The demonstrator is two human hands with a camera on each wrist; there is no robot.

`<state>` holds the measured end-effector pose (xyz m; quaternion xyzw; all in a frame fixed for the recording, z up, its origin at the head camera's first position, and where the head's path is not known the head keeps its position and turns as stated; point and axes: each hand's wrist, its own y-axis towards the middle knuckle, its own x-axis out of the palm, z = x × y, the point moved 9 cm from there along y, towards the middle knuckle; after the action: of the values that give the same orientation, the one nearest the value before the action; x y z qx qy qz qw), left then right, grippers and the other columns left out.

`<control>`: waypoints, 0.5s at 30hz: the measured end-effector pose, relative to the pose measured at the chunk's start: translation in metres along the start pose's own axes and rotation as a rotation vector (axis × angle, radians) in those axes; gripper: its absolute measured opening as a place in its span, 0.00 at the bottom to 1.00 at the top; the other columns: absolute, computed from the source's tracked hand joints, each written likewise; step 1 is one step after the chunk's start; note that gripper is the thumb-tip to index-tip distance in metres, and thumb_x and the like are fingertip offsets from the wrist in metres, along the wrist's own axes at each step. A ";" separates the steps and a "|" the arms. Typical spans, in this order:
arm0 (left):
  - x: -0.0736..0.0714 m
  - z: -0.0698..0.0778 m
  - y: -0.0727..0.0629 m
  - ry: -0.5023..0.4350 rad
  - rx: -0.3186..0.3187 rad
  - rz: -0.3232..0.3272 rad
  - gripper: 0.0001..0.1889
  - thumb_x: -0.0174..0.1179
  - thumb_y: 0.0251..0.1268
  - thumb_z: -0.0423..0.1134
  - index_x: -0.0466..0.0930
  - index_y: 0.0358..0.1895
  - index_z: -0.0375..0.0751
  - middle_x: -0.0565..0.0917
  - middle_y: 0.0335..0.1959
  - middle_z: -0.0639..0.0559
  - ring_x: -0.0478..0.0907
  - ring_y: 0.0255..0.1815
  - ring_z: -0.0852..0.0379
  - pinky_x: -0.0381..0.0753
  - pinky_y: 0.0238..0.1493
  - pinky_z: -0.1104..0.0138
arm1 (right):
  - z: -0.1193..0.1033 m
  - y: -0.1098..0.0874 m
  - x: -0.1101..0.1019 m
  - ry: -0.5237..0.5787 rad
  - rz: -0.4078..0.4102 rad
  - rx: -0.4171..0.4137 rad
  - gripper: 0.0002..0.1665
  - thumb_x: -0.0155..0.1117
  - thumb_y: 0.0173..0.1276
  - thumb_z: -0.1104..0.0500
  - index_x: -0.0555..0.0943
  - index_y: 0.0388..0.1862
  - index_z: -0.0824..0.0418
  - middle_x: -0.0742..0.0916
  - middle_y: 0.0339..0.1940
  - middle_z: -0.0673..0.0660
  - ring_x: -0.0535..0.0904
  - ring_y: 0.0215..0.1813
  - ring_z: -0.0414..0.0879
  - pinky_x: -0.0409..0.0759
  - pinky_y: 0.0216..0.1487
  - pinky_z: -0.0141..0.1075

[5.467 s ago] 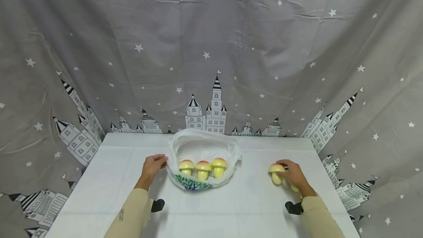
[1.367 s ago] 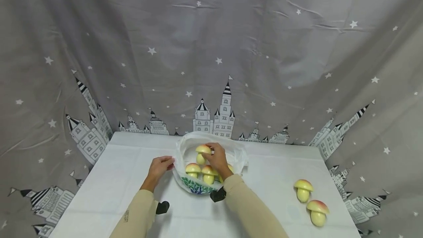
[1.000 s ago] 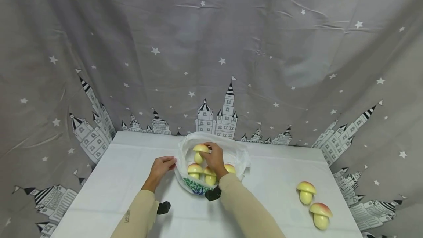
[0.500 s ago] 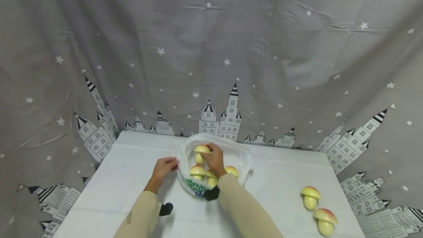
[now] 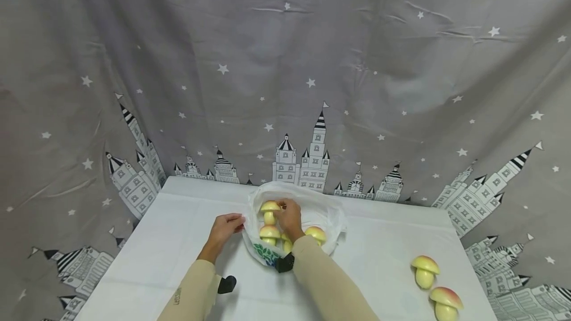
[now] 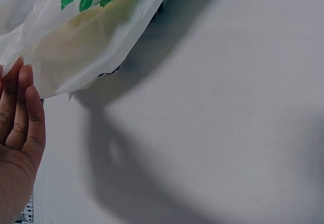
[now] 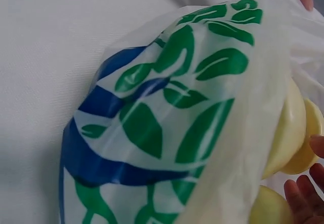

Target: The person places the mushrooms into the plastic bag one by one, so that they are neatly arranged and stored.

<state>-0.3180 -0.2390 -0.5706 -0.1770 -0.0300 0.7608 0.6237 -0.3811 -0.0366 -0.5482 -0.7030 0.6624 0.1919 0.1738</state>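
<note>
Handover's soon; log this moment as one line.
Left hand: holding plastic bag | Right hand: inside bag, at rear-left toy mushroom | On table: two toy mushrooms

The bag point(image 5: 335, 224) is milky white, printed with green leaves point(image 7: 142, 130) and blue curving bands point(image 7: 114, 171). Inside it, the mushrooms point(image 5: 269, 233) are yellow, caps flushed red-orange; the two mushrooms point(image 5: 425, 265) to its right match. Beneath it, the tabletop point(image 5: 379, 246) is white; behind it, the grey curtain point(image 5: 250, 38) carries white stars point(image 5: 223, 69) and black-and-white castles point(image 5: 314, 165).

One bag point(image 5: 264, 252); inside it, seemingly four mushrooms point(image 5: 269, 233), one half hidden; right of it, two more; at it, two hands point(image 5: 223, 229).
</note>
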 end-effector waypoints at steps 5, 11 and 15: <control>0.000 0.001 -0.001 0.002 -0.010 0.011 0.17 0.58 0.67 0.32 0.76 0.53 0.20 0.84 0.42 0.36 0.80 0.33 0.60 0.85 0.41 0.66 | 0.001 -0.001 0.001 -0.023 -0.002 -0.006 0.14 0.69 0.57 0.68 0.83 0.44 0.65 0.85 0.43 0.59 0.79 0.47 0.53 0.81 0.47 0.42; 0.000 0.003 -0.002 -0.010 -0.005 -0.002 0.17 0.57 0.67 0.31 0.76 0.52 0.19 0.84 0.42 0.36 0.80 0.33 0.60 0.85 0.40 0.66 | 0.002 0.000 0.000 -0.034 -0.006 -0.001 0.15 0.68 0.57 0.67 0.83 0.45 0.65 0.85 0.44 0.58 0.79 0.46 0.51 0.81 0.46 0.41; 0.000 0.003 -0.002 -0.005 -0.010 0.007 0.16 0.57 0.67 0.32 0.76 0.52 0.20 0.84 0.42 0.36 0.80 0.33 0.60 0.85 0.41 0.66 | -0.002 -0.001 -0.001 -0.041 -0.019 -0.032 0.16 0.68 0.56 0.68 0.82 0.45 0.66 0.85 0.44 0.59 0.79 0.46 0.53 0.81 0.47 0.43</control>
<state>-0.3173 -0.2384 -0.5675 -0.1781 -0.0348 0.7633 0.6200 -0.3802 -0.0364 -0.5455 -0.7078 0.6489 0.2150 0.1780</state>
